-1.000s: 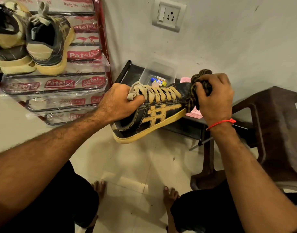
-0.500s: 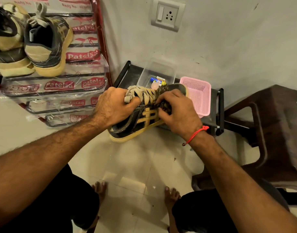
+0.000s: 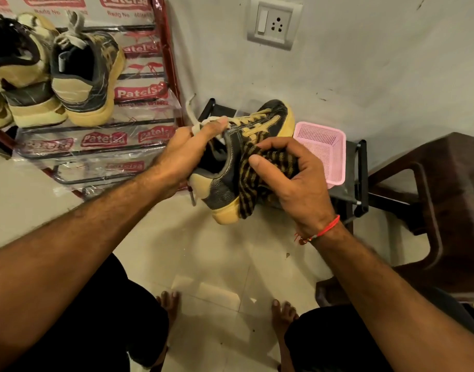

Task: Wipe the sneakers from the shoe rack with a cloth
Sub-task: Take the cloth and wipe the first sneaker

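I have the sneaker [image 3: 241,157] held up right of the shoe rack [image 3: 96,146], left hand [image 3: 182,154] gripping its collar, right hand [image 3: 292,178] bunching the striped cloth [image 3: 257,167] against its side, so I'd brace firmly and wipe heelward.

**Warm, dim indoor light with soft blur and wide-angle bend**

The light is yellowish and fairly low — the wall [image 3: 364,63] reads grey-cream and darkens toward the right. A pale sheen lies on the floor tiles [image 3: 203,264] between the feet, and glare streaks the plastic wrap on the shoe rack [image 3: 96,140]. Under the chair [image 3: 445,210] the shadow is deep. Detail is soft throughout — the 2 forearms smear at the bottom corners, and straight lines bow near the edges.
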The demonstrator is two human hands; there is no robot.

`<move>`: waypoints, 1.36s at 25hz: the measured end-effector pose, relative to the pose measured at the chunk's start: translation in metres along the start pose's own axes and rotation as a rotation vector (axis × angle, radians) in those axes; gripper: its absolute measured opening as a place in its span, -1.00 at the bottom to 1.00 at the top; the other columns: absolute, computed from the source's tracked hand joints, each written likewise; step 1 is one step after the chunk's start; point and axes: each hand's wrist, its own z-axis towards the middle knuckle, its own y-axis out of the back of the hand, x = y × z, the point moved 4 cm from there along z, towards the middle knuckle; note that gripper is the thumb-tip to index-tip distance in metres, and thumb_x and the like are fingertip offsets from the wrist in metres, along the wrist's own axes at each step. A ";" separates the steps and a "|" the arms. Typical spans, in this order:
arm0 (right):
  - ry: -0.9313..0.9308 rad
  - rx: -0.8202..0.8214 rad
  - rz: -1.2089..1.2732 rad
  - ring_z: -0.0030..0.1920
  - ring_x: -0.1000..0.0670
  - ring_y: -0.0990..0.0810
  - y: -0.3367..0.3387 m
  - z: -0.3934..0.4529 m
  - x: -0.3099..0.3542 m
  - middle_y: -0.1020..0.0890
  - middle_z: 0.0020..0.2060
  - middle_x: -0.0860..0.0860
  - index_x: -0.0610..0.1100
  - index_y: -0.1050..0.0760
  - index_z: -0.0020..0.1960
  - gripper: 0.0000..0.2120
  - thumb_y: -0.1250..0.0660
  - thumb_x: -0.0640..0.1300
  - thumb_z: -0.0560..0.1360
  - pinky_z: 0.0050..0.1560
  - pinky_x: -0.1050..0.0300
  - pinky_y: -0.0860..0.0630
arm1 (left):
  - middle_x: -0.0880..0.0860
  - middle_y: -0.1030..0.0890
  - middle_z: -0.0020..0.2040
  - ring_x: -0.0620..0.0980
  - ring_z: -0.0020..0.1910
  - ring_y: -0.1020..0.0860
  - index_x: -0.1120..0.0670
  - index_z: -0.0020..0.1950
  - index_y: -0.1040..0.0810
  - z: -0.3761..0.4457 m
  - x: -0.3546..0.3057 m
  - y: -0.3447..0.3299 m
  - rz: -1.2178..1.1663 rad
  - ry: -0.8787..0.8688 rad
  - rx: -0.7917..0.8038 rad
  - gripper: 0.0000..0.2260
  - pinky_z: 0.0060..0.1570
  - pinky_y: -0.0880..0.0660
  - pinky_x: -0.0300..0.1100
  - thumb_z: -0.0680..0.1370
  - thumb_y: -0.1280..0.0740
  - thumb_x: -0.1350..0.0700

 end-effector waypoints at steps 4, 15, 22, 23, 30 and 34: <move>-0.119 -0.301 0.367 0.00 -0.10 -0.65 0.035 0.013 0.002 -0.68 -0.07 -0.06 -0.09 -0.61 -0.02 -0.88 -0.46 -0.25 0.47 0.09 -0.10 -0.60 | -0.08 -0.60 0.18 -0.14 0.15 -0.57 -0.18 0.27 -0.52 -0.019 -0.003 -0.003 0.492 -0.300 0.404 -0.45 0.09 -0.55 -0.23 0.46 -0.20 -0.49; -0.172 -0.354 0.572 -0.11 -0.12 -0.65 0.053 0.016 0.014 -0.68 -0.16 -0.13 -0.18 -0.57 -0.02 -0.95 -0.38 -0.30 0.54 -0.02 -0.01 -0.63 | 0.14 -0.07 0.56 0.34 0.56 0.02 -0.22 0.34 -0.56 -0.063 -0.038 -0.043 1.076 -1.042 -0.069 -0.48 0.43 -0.04 0.48 0.50 -0.24 -0.46; -0.544 0.056 0.413 -0.05 -0.12 -0.71 0.022 -0.006 -0.002 -0.70 0.04 -0.09 -0.01 -0.53 0.21 -0.76 -0.37 -0.04 0.56 -0.18 -0.23 -0.62 | -0.04 -0.73 0.02 -0.10 0.04 -0.67 0.01 0.13 -0.64 -0.039 -0.009 -0.016 -0.069 -0.287 0.262 -0.59 0.03 -0.58 -0.23 0.46 -0.40 -0.26; -0.540 0.071 0.402 -0.03 -0.11 -0.71 0.020 -0.007 -0.001 -0.70 0.06 -0.08 0.00 -0.52 0.23 -0.73 -0.38 -0.04 0.54 -0.19 -0.19 -0.63 | 0.01 -0.74 -0.05 -0.08 -0.05 -0.69 0.04 0.04 -0.69 -0.038 -0.006 -0.015 -0.135 -0.245 0.221 -0.67 -0.05 -0.59 -0.25 0.47 -0.39 -0.18; -0.064 0.003 0.087 0.06 -0.03 -0.68 0.010 -0.001 0.012 -0.68 0.04 -0.05 -0.04 -0.58 0.11 -0.75 -0.45 -0.30 0.50 -0.03 0.13 -0.63 | 0.27 -0.67 -0.06 0.16 -0.14 -0.64 0.15 0.00 -0.72 -0.027 0.010 -0.024 -0.467 -0.015 0.077 -0.54 -0.01 -0.59 0.00 0.54 -0.28 -0.22; 0.226 0.066 -0.085 0.11 -0.11 -0.62 0.014 -0.006 0.039 -0.61 0.05 -0.11 -0.12 -0.56 0.14 -0.76 -0.45 -0.27 0.49 0.15 -0.07 -0.58 | 0.51 -0.56 0.10 0.42 0.04 -0.59 0.24 0.03 -0.67 -0.019 0.007 -0.026 -0.358 -0.093 0.056 -0.43 0.22 -0.48 0.39 0.50 -0.32 -0.29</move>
